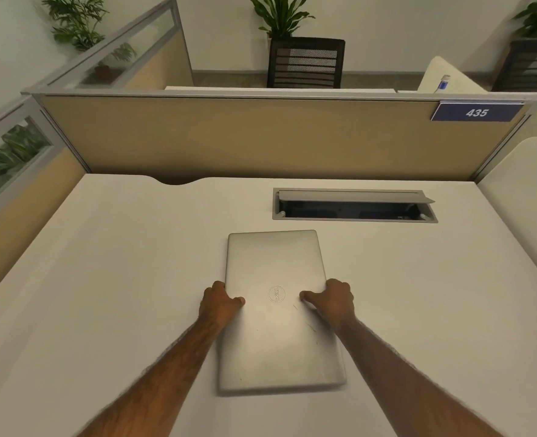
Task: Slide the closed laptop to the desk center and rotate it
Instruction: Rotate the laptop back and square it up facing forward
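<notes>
The laptop (280, 313) lies closed and flat on the desk (103, 279), silver lid up, with a short edge toward me and the other short edge pointing at the cable box (354, 205). It sits near the middle of the desk, just short of that box and a little left of it, apart from it.

My left hand (220, 302) grips the laptop's left long edge, thumb on the lid and fingers curled down over the side. My right hand (332, 299) does the same on the right long edge, thumb lying on the lid beside the logo (276, 294). Both hands are closed on the laptop about halfway along its length; I cannot see the fingertips beneath the edges.

I judge the slide to be about finished, since the laptop is already roughly central. The logo reads sideways to me, so the rotation is the step in hand or still to finish. The next move calls for turning the laptop flat on the desk, one hand pushing away while the other pulls back, keeping its far corner from swinging into the box.

Behind the box stands the partition (261, 137), with a number plate (477, 112) at its right end.
</notes>
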Tool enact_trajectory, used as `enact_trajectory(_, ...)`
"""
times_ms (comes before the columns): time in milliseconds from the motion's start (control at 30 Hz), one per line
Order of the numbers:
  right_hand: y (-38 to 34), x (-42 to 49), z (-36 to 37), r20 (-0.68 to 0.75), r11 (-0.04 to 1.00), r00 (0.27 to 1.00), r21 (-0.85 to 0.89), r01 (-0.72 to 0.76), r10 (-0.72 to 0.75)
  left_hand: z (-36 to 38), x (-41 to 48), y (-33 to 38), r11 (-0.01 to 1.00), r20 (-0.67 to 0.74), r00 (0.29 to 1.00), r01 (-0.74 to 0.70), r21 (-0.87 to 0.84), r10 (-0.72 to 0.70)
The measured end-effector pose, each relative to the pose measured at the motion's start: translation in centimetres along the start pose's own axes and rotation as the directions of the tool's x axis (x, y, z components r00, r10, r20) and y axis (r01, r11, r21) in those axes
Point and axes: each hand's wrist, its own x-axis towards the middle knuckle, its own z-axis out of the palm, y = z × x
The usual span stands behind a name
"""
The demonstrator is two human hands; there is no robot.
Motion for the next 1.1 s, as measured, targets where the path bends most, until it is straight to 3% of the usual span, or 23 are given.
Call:
enact_trajectory(433, -1.3, 0.6, 0.4, -0.076, 0.976, 0.995, 0.21, -0.053, 0.07, -0.5, -0.7, 1.1, 0.997, 0.119, 0.991, 0.046, 0.056, -0.053)
enact_trajectory(667, -3.3, 2.1, -0.2, -0.051, 0.968, 0.999, 0.252, 0.007, 0.006, 0.6, -3.1, 0.1, 0.973, 0.099, 0.986, 0.149, -0.177, -0.133)
enact_trajectory(867, -5.1, 4.3, -0.2, 0.041, 0.978, 0.996, 0.199, 0.064, -0.073, 2.0, -5.4, -0.6, 0.856, 0.11, 0.971, 0.241, -0.458, -0.214)
enact_trajectory(1100, -6.8, 6.1, 0.3, 0.125, 0.991, 0.984, 0.06, 0.122, -0.128, 3.6, -7.1, -0.9, 0.738, 0.137, 0.958, 0.281, -0.614, -0.252)
